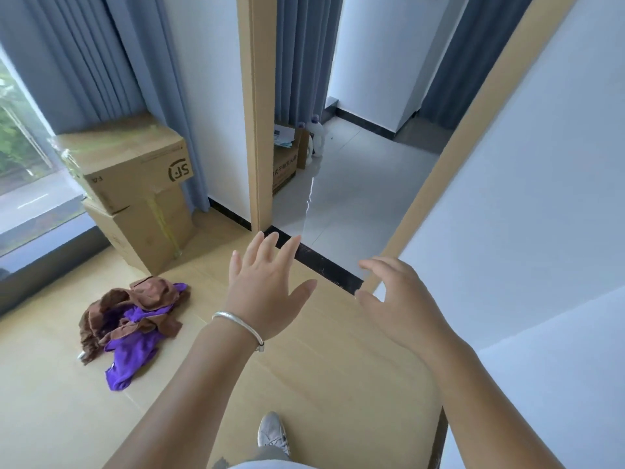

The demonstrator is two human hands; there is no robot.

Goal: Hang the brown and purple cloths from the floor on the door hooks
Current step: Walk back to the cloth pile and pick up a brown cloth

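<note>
While both your hands hang spread and empty, the cloths (132,324) lie on the floor (50,401), nearest your left hand (267,289).

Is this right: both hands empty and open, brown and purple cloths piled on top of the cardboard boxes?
Not quite. The head view shows the brown cloth and purple cloth piled on the floor, in front of the cardboard boxes. The left hand and right hand are indeed empty and open.

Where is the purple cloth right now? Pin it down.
In the head view, the purple cloth lies on the floor at lower left, tangled with the brown cloth, in front of the cardboard boxes.
</note>
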